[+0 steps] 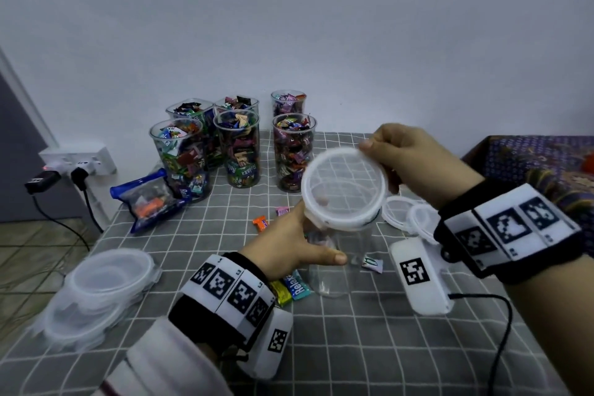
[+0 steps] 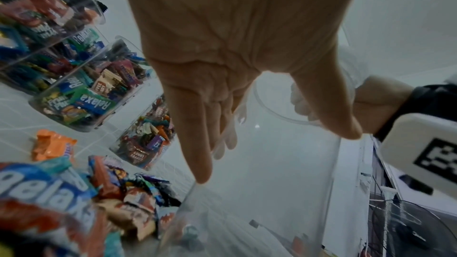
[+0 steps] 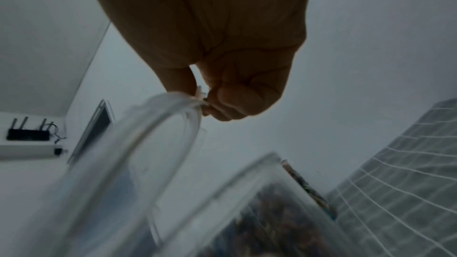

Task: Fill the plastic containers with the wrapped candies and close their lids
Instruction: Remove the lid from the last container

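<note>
While the left hand (image 1: 291, 243) is wrapping its curled fingers and thumb around an empty clear container (image 1: 337, 254) standing on the checked counter (image 1: 369, 347), the right hand (image 1: 414, 161) is pinching a translucent lid (image 1: 344, 183) by its far edge between thumb and fingertips, holding it tilted just above the container's mouth. Six filled containers (image 1: 238, 148), all without lids, are standing near the wall, and loose wrapped candies (image 1: 291, 289) are lying beside the left wrist.

Judging by the empty container, the lid is probably coming off rather than going on; doing this well means the left hand is bracing the thin wall low without squeezing it out of round, while the right is peeling up evenly from one edge and setting the lid with the spare lids (image 1: 408, 215) nearby.

Whether the lid's near edge is touching the rim is hard to tell, since motion blur is smearing it in the head and right wrist views. Clear plastic is making the container's base hard to trace.
</note>
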